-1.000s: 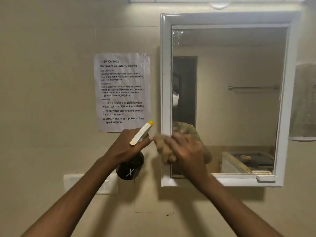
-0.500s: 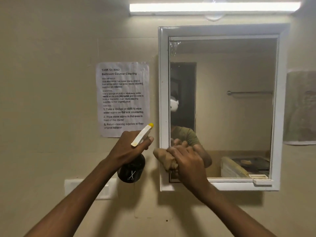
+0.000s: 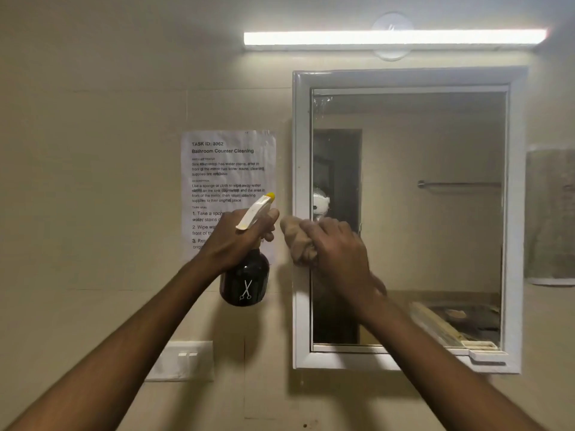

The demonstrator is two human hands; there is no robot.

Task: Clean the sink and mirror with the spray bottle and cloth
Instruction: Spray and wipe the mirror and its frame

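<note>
A white-framed mirror [image 3: 435,213] hangs on the beige wall ahead. My right hand [image 3: 337,247] grips a bunched tan cloth [image 3: 297,241] and presses it against the mirror's left frame edge, about mid-height. My left hand [image 3: 239,237] holds a dark spray bottle [image 3: 245,283] with a white trigger head and yellow nozzle, upright, just left of the mirror and in front of the paper sheet. The nozzle points up and right toward the mirror. The sink is out of view.
A printed task sheet [image 3: 228,169] is taped to the wall left of the mirror. A white switch plate [image 3: 183,360] sits lower left. A tube light [image 3: 395,37] glows above the mirror. A towel [image 3: 550,216] hangs at the right edge.
The view has tilted upward, so the mirror and sheet sit lower in frame. My right hand has slid the cloth up the mirror's left edge. The bottle stays in my left hand.
</note>
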